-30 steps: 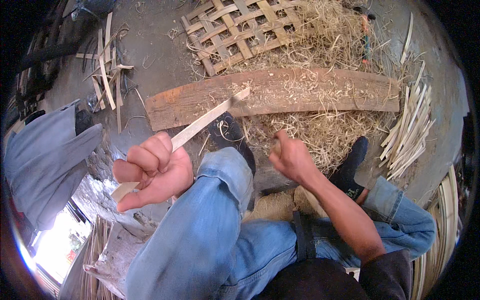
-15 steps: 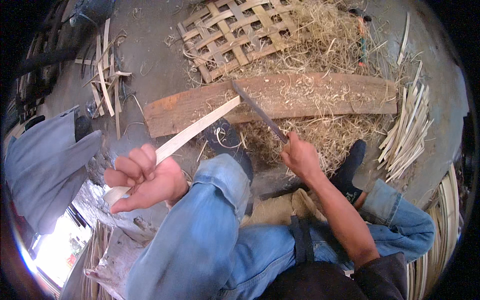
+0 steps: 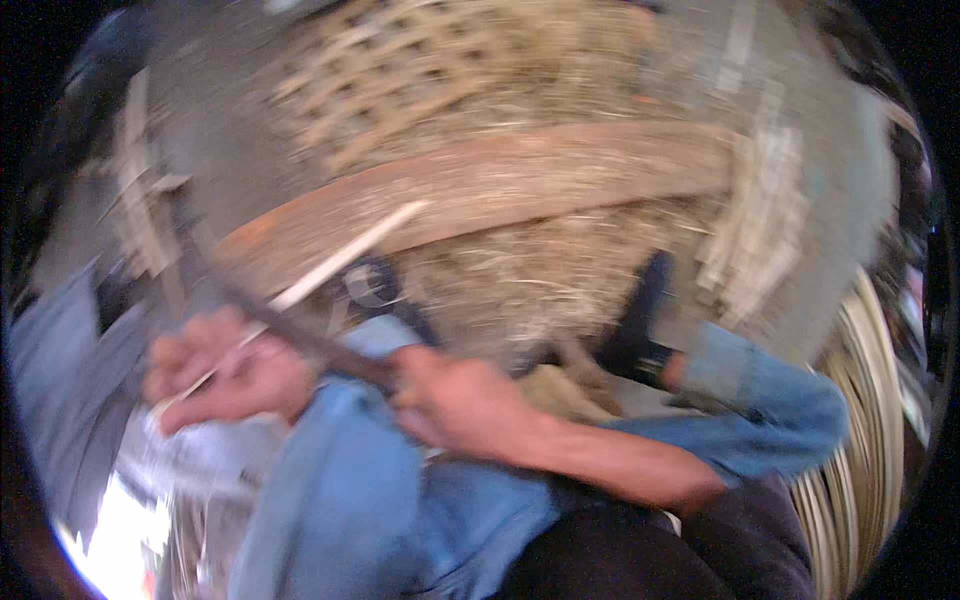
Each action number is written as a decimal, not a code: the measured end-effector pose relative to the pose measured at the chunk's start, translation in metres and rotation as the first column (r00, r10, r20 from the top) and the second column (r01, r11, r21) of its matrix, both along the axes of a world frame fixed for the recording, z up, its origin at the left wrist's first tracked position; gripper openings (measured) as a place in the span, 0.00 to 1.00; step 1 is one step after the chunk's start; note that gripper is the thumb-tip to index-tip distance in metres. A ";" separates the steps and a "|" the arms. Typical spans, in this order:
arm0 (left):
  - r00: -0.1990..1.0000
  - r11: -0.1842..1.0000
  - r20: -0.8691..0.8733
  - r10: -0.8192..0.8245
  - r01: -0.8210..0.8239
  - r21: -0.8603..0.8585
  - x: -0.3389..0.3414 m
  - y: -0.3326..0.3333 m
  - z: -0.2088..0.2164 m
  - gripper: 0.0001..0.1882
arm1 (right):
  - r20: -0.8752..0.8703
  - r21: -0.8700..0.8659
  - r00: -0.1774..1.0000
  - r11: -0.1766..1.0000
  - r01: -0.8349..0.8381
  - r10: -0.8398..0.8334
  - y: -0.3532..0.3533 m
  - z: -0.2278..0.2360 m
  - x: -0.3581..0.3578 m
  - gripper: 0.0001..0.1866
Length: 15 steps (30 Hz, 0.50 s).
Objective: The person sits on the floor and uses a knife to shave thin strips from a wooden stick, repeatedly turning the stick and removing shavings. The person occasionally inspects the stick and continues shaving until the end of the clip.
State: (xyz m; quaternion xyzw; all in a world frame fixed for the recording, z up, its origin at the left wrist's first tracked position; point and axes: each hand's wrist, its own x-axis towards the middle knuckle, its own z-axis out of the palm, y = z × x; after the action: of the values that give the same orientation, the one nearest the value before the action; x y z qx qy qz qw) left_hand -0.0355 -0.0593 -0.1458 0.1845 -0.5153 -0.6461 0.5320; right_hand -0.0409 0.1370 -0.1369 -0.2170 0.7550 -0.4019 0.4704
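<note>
Blurred all over, yet legible in its main masses. Largest: grey ground (image 3: 840, 170) strewn with dry straw (image 3: 530, 270), open only in small patches toward the upper left and right. Across the middle, 1 long curved wooden plank (image 3: 520, 185), its lower edge close above the knees; beyond it, a woven bamboo lattice (image 3: 400, 70) half sunk in straw. Along the right rim, a bundle of pale split strips (image 3: 760, 220) and a curved stack of thin cane (image 3: 860, 450), leaving little free room on that side. Below, blue denim legs (image 3: 350, 500), bent, with a dark shoe (image 3: 640, 320) near the plank. Left hand (image 3: 225, 370) closed, fingers curled around the near end of a pale bamboo strip (image 3: 340, 260) slanting up to the right, its far tip over the plank. Right hand (image 3: 450, 400) clenched on the handle of a dark blade (image 3: 270, 320), laid across the strip just beside the left hand's fingers.
</note>
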 end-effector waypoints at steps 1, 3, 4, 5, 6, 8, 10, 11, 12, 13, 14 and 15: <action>0.998 0.997 -0.017 0.054 -0.054 -0.058 0.004 -0.010 -0.002 0.25 | -0.078 -0.085 0.997 0.996 0.012 -0.018 -0.002 -0.007 0.001 0.20; 0.925 0.965 -0.298 -0.236 0.258 0.038 0.022 -0.033 -0.010 0.26 | -0.023 -0.056 1.000 0.998 0.015 -0.016 -0.004 -0.016 -0.003 0.18; 0.973 0.986 -0.160 -0.166 0.167 -0.010 0.023 -0.036 -0.008 0.26 | -0.004 -0.071 0.999 0.996 0.050 -0.050 -0.006 -0.008 -0.001 0.17; 0.994 0.995 -0.063 -0.093 0.090 -0.044 0.012 -0.026 -0.013 0.26 | 0.025 -0.090 0.995 0.991 0.097 -0.095 -0.008 -0.002 0.002 0.17; 0.999 0.993 0.048 0.005 0.001 -0.119 0.009 -0.018 -0.005 0.27 | -0.043 -0.185 0.996 0.980 0.071 -0.080 -0.007 0.009 -0.001 0.17; 0.999 0.995 0.040 -0.031 0.034 -0.091 0.012 -0.016 -0.005 0.28 | 0.009 -0.028 0.999 0.999 0.042 -0.041 -0.002 -0.005 -0.007 0.18; 0.998 0.995 0.051 -0.024 0.029 -0.091 0.010 -0.012 -0.004 0.28 | -0.038 0.078 0.999 0.997 0.017 -0.014 0.007 -0.020 -0.019 0.18; 0.998 0.996 0.057 -0.021 0.026 -0.089 0.009 -0.011 -0.003 0.28 | -0.044 0.047 0.999 0.998 0.031 -0.029 0.007 -0.018 -0.017 0.18; 0.997 0.995 -0.020 -0.081 0.079 -0.061 0.012 -0.016 -0.006 0.28 | -0.035 0.013 0.998 0.999 0.047 -0.047 0.005 -0.011 -0.010 0.18; 0.986 0.990 -0.098 -0.138 0.135 -0.035 0.013 -0.023 -0.008 0.28 | -0.026 -0.019 0.998 0.998 0.065 -0.065 0.005 -0.007 -0.006 0.18; 0.965 0.981 -0.177 -0.192 0.193 -0.012 0.014 -0.027 -0.010 0.28 | -0.133 -0.039 0.990 0.998 0.047 -0.052 0.007 -0.007 -0.007 0.19; 0.982 0.989 -0.110 -0.150 0.149 -0.019 0.017 -0.026 -0.012 0.28 | -0.111 0.017 0.992 0.998 0.062 -0.059 0.011 -0.019 -0.008 0.19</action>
State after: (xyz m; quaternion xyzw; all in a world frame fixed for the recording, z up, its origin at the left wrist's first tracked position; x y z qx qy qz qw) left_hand -0.0189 -0.0855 -0.1576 0.1062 -0.5007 -0.6908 0.5107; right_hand -0.0486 0.1475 -0.1556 -0.2110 0.7903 -0.3954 0.4178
